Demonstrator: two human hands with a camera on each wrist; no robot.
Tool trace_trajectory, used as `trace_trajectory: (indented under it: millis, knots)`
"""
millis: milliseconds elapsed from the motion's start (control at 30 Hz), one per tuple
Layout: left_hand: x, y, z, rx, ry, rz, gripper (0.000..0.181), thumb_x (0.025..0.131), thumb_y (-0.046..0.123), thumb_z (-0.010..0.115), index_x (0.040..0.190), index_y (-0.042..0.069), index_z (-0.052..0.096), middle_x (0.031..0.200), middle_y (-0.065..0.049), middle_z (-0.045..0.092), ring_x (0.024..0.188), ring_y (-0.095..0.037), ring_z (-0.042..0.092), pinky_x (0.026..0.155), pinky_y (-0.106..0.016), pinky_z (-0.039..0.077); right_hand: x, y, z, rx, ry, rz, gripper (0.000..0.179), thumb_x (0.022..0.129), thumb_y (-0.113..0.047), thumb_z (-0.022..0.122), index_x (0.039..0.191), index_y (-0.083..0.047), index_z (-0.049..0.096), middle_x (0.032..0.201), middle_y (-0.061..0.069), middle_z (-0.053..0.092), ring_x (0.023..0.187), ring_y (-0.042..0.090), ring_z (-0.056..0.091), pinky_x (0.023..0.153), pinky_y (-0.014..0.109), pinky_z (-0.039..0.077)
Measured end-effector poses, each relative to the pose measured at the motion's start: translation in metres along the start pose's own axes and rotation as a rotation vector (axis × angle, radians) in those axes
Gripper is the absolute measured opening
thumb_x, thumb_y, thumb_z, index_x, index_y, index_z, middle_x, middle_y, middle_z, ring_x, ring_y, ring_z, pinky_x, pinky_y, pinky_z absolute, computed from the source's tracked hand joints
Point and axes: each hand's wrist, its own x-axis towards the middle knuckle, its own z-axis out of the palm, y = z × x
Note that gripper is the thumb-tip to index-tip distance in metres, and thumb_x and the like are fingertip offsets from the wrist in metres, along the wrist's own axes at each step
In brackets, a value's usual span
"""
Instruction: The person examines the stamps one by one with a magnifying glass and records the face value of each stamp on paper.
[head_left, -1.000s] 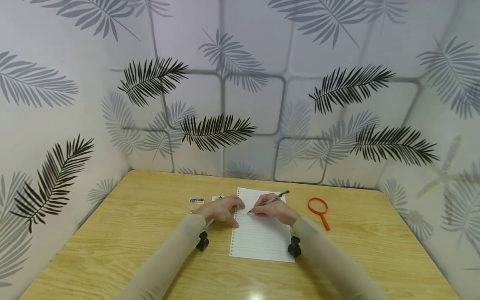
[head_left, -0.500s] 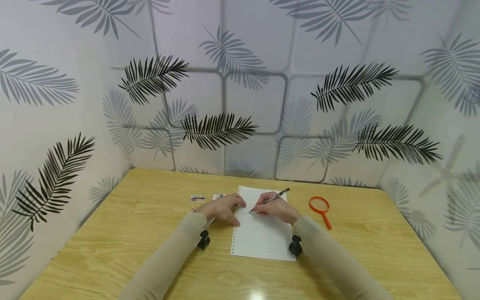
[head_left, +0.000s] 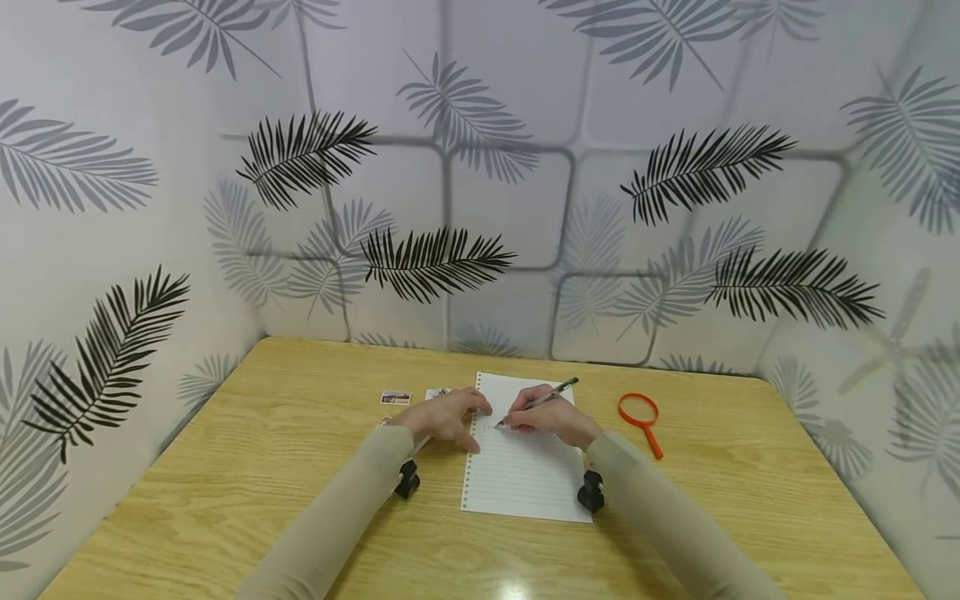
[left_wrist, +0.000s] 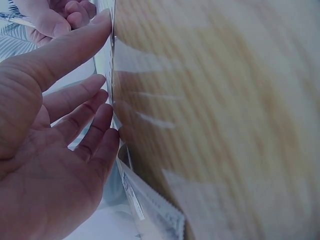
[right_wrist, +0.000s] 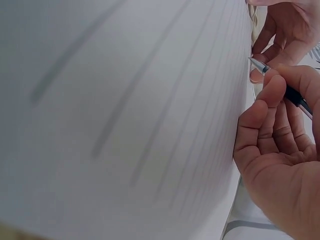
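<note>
A lined, hole-punched sheet of paper [head_left: 525, 483] lies on the wooden table [head_left: 300, 450]. My right hand [head_left: 551, 419] pinches a pen [head_left: 564, 386] between thumb and fingers, its tip at the paper's upper left, where faint small writing shows. In the right wrist view the pen [right_wrist: 259, 65] has a silvery tip and a dark grip. My left hand [head_left: 444, 417] rests with fingertips and thumb on the sheet's punched left edge, fingers spread and loosely bent. In the left wrist view the left hand [left_wrist: 65, 135] has its fingertips on the surface.
A red magnifying glass [head_left: 649, 437] lies right of the sheet. Left of it lie a small picture stamp [head_left: 395, 398] and another printed piece [head_left: 435, 393], partly behind the left hand. A serrated-edged paper piece [left_wrist: 155, 205] is near the left palm. A patterned wall stands behind the table.
The pen tip shifts slightly at the line of writing, most recently a little to the left. The left hand stays in place on the sheet.
</note>
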Motion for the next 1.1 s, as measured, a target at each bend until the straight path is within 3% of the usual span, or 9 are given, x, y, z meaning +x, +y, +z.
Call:
trace_trajectory:
  millis: [500,1100]
  knots:
    - [0.0035,-0.0034,0.0007,-0.005,0.003,0.005,0.058,0.076,0.014,0.084,0.129,0.011,0.059,0.145,-0.008,0.046,0.141,-0.028,0.036,0.116,-0.045,0.029,-0.0024,-0.0032,0.0026,-0.012,0.057,-0.004,0.013,0.084,-0.005,0.073,0.076,-0.009,0.063,0.068,-0.003,0.065,0.06,0.009,0.055,0.059,0.023,0.045]
    - [0.0006,-0.0016,0.0007,-0.012,0.001,0.001,0.058,0.076,0.013,0.084,0.129,0.011,0.059,0.144,-0.007,0.047,0.142,-0.028,0.035,0.116,-0.045,0.029,-0.0006,-0.0007,0.0022,-0.01,0.022,0.005,0.011,0.084,-0.01,0.075,0.082,-0.005,0.066,0.073,-0.002,0.069,0.066,0.009,0.06,0.064,0.024,0.05]
